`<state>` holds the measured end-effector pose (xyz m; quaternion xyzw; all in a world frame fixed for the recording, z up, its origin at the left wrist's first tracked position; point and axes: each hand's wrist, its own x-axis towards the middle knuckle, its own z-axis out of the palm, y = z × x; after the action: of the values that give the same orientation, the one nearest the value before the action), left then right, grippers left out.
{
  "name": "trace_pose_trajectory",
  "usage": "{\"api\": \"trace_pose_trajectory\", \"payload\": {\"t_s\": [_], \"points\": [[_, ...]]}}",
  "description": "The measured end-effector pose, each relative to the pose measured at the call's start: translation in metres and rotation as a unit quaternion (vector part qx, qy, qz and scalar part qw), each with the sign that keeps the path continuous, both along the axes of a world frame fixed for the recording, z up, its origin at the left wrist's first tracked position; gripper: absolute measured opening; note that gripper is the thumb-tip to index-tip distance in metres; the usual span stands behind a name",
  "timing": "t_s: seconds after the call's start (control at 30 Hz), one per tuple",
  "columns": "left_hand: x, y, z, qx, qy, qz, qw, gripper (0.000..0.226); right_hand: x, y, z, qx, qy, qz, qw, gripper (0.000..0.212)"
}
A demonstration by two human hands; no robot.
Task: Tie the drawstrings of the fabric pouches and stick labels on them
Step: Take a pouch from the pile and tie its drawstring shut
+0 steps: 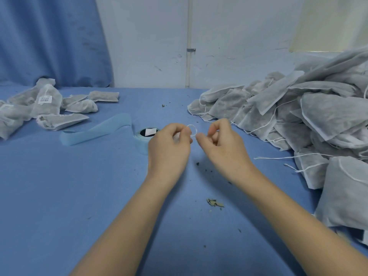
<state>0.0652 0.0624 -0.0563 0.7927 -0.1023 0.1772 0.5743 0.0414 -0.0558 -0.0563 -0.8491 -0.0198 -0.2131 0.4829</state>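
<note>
Two bare forearms reach out over the blue cloth table (59,196), and they are the closest things to the camera. Just past them lie some dry leaf crumbs (215,203).

The left hand (169,146) and the right hand (221,143) meet in the middle, held up a little above the table. Both have curled fingers. Each one pinches the thin white drawstring (192,129), and a small loop of it sticks up between the two hands. The pouch it belongs to is mostly hidden behind the left hand (only a bit of white shows there), so I cannot tell how it sits.

I think this is the tying step, with the knot half made. Next, one end most likely needs to go through the loop, and then both hands pull apart to make it tight. After that comes a sticker.

The label roll (144,140) stands just beside the left hand, with its blue backing strip (95,130) trailing off to the left. A big heap of untied pouches (308,116) waits on the right. The labelled pouches (45,102) lie far left.
</note>
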Motion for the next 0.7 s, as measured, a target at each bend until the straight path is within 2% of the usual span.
{"api": "trace_pose_trajectory", "payload": {"t_s": [0.13, 0.23, 0.27, 0.33, 0.43, 0.57, 0.63, 0.7], "points": [[0.003, 0.004, 0.003, -0.120, 0.043, -0.040, 0.991, 0.021, 0.002, -0.008, 0.000, 0.121, 0.089, 0.063, 0.987, 0.013], [-0.001, 0.004, 0.007, -0.160, 0.058, -0.111, 0.979, 0.024, 0.002, -0.015, 0.002, 0.163, 0.093, 0.092, 0.978, 0.013], [-0.003, 0.004, 0.008, -0.148, 0.054, -0.136, 0.978, 0.025, 0.003, -0.017, 0.005, 0.176, 0.094, 0.087, 0.976, 0.014], [-0.005, 0.005, 0.008, -0.066, 0.029, -0.154, 0.985, 0.025, 0.004, -0.022, 0.009, 0.185, 0.101, 0.075, 0.975, 0.016], [-0.007, 0.005, 0.007, 0.058, -0.022, -0.103, 0.993, 0.024, 0.003, -0.024, 0.011, 0.211, 0.124, 0.072, 0.967, 0.015], [-0.008, 0.001, 0.006, 0.104, -0.065, -0.043, 0.992, 0.014, 0.000, -0.024, 0.013, 0.301, 0.132, 0.107, 0.938, 0.022], [-0.008, -0.001, 0.004, 0.114, -0.075, -0.022, 0.990, 0.015, -0.003, -0.023, 0.014, 0.279, 0.126, 0.114, 0.945, 0.023], [-0.008, -0.004, 0.002, 0.113, -0.071, -0.009, 0.991, 0.017, -0.006, -0.020, 0.013, 0.230, 0.113, 0.096, 0.962, 0.013]]}}
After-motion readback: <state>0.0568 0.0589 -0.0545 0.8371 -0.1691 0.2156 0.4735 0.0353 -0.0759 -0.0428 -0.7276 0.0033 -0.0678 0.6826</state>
